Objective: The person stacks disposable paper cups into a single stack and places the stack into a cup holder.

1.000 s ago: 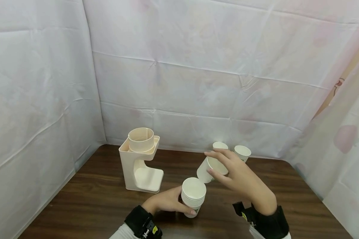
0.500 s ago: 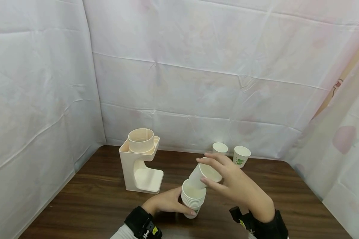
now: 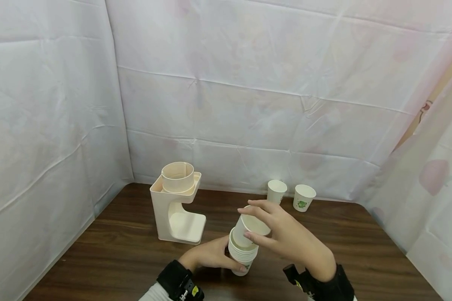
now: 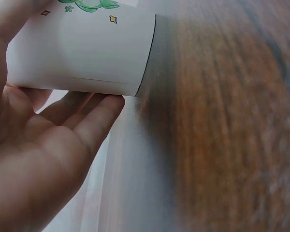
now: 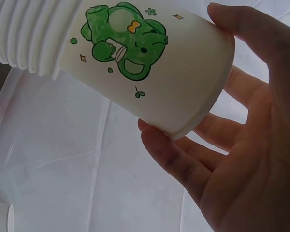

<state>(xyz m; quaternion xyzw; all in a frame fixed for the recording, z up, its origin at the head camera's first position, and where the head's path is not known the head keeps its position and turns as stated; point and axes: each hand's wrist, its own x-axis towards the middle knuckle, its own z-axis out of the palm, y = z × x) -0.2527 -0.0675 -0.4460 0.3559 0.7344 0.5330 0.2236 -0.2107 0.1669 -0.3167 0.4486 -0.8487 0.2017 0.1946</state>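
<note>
My left hand [image 3: 210, 253] grips a nested stack of white paper cups [image 3: 242, 256] standing on the table near me. Seen from the left wrist, its thumb and fingers curl round the lowest cup [image 4: 82, 53], which has a green printed picture. Between thumb and fingers, my right hand [image 3: 286, 230] holds a single white paper cup [image 5: 183, 77] by its rim end. This cup is tilted, mouth up toward the right palm, and its bottom sits within the stack's top opening. A green cartoon animal is printed on its side, beside the stack's ridged rims [image 5: 24, 36].
Two white paper cups, one at the back [image 3: 276, 190] and one right of it [image 3: 302, 200], stand upright. To the left is a cream stand [image 3: 162, 213] with a round cup-like holder [image 3: 178, 182] on top. White curtains [image 3: 241, 104] surround the dark wooden table [image 3: 116, 251].
My right hand has brought the single cup left and down from beside the stack to its mouth, so its bottom now goes in. My left hand and the stack stay put.
</note>
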